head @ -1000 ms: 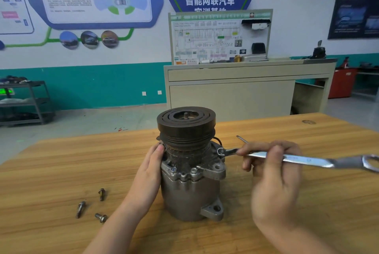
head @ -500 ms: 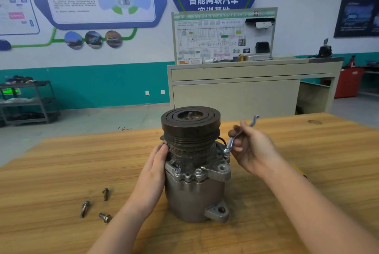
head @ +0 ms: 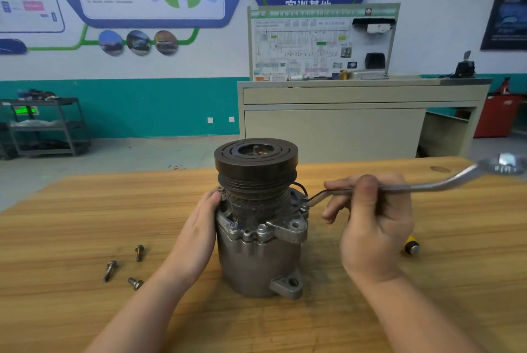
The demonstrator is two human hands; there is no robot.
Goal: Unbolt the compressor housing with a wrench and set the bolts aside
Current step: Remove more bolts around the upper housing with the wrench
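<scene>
The compressor [head: 258,238] stood upright on the bench [head: 85,210]. The left hand [head: 196,235] lay flat, fingers extended, against its housing; the right hand [head: 370,224] gripped the wrench [head: 422,186], its head seated at the rear flange. Three removed bolts [head: 125,267] lay left of it. Half a second earlier the wrench handle pointed upward; it now extended rightward.

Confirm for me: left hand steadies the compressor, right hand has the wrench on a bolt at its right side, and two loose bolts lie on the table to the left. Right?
Not quite: the head view shows three loose bolts, not two, on the table. The rest holds: left hand steadies the compressor, right hand holds the wrench at its right side.
</scene>
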